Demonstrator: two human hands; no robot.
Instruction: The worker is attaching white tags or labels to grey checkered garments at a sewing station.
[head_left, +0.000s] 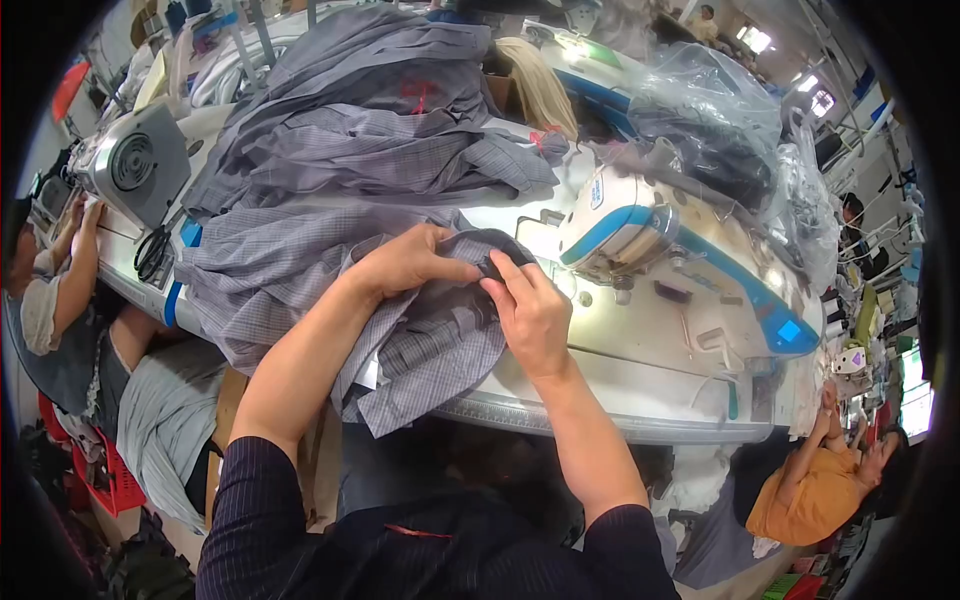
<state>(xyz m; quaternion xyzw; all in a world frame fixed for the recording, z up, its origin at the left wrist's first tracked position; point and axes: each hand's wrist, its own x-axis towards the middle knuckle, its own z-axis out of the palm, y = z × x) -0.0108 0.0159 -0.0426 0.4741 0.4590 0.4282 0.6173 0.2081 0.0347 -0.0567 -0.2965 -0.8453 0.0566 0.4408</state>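
A grey checked shirt (450, 360) lies partly over the front edge of the sewing table, its dark-lined collar raised between my hands. My left hand (412, 262) pinches the collar edge with the thumb, the other fingers resting behind it on the cloth. From the right, my right hand (529, 307) grips the same edge between thumb and fingers, close to the left thumb. More grey checked cloth (262, 262) is bunched to the left. Just right of my hands stands a white and blue Jack sewing machine (622, 225), its lamp lit.
Behind lies a heap of grey garments (375, 112) with red ties. Clear plastic bags (705, 97) sit beyond the machine. A second machine (135, 157) stands at the left, where a co-worker (52, 300) sits. Another person in orange (810, 495) sits at the right.
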